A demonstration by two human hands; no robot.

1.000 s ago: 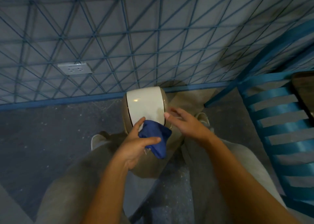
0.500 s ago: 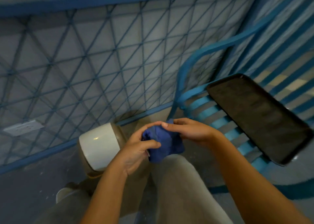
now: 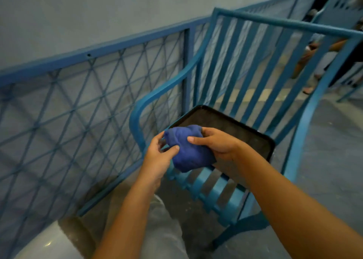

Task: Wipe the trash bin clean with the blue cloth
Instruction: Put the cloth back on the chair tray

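blue cloth [image 3: 188, 150], bunched into a lump, sits between both hands above the near edge of a black tray [image 3: 235, 129] on a blue slatted metal chair [image 3: 255, 62]. the left hand [image 3: 157, 158] pinches its left side, thumb on the near face, fingers curled behind. the right hand [image 3: 218, 144] grips its right side, thumb across the top, fingers wrapped underneath. the trash bin [image 3: 47, 245], pale lid showing, is at the lower left, well apart from the cloth.
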